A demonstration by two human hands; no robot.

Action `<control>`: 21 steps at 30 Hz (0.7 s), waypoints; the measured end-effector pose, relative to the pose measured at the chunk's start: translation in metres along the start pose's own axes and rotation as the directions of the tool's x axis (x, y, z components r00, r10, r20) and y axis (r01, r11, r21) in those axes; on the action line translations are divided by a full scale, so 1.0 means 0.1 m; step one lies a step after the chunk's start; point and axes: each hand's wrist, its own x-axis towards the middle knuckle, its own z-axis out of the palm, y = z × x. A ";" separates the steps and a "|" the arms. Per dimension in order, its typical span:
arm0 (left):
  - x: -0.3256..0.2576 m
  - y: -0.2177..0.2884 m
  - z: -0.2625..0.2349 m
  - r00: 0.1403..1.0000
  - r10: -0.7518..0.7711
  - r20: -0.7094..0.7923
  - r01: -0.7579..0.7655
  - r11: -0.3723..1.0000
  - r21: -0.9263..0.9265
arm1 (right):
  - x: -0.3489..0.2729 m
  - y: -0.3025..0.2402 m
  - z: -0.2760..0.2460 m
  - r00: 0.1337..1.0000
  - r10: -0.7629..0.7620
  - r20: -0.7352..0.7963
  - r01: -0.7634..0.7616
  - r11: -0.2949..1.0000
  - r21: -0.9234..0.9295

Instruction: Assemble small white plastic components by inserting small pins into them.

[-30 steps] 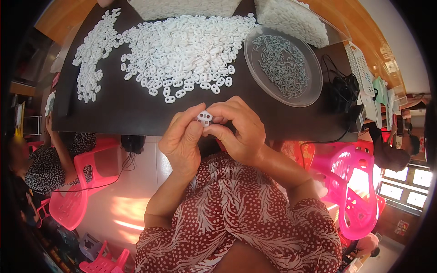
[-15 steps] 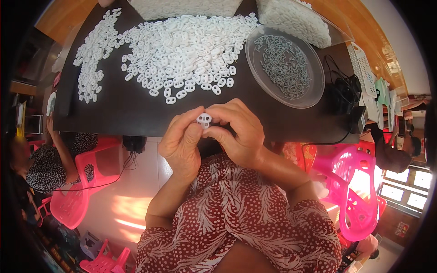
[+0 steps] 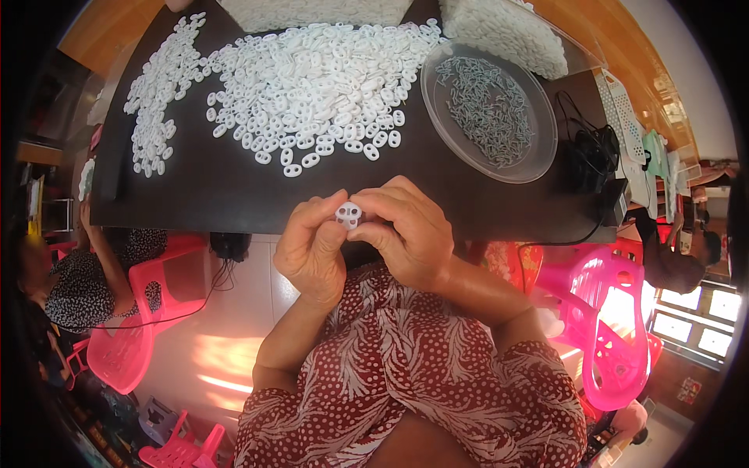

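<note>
A small white plastic two-hole cord lock (image 3: 348, 212) is pinched between my hands, just off the table's near edge. My left hand (image 3: 314, 253) grips its left side with thumb and forefinger. From the other side, the thumb and forefinger of my right hand (image 3: 412, 234) close on the same piece. Two rows of holes show on it, one above the other. Ahead of my hands spreads a big pile of loose white oval two-hole pieces (image 3: 312, 86). To the right, a round clear tray (image 3: 538, 160) holds many thin grey spring-like pieces (image 3: 491, 109).
A smaller group of white pieces (image 3: 152, 117) lies at the left. Clear containers full of white pieces (image 3: 507, 39) stand at the back. Black cables (image 3: 589, 152) lie right of the tray. Pink chairs (image 3: 605, 327) and other people sit around the dark table (image 3: 234, 199).
The white parts between my fingers now look lined up into one compact piece, its lower holes showing more fully. My hands have shifted slightly nearer to me.
</note>
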 end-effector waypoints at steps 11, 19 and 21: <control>-0.01 -0.03 0.02 1.000 0.009 -0.011 -0.009 0.999 -0.032 | -0.02 -0.01 0.00 1.000 0.011 -0.020 -0.011 1.000 0.005; -0.04 -0.02 0.06 0.999 0.011 -0.052 -0.012 0.999 -0.031 | -0.03 0.00 0.01 1.000 0.010 -0.018 -0.010 1.000 -0.001; -0.04 -0.02 0.07 0.999 0.006 -0.050 -0.008 1.000 -0.031 | -0.03 0.00 0.01 1.000 0.007 -0.023 -0.007 1.000 -0.005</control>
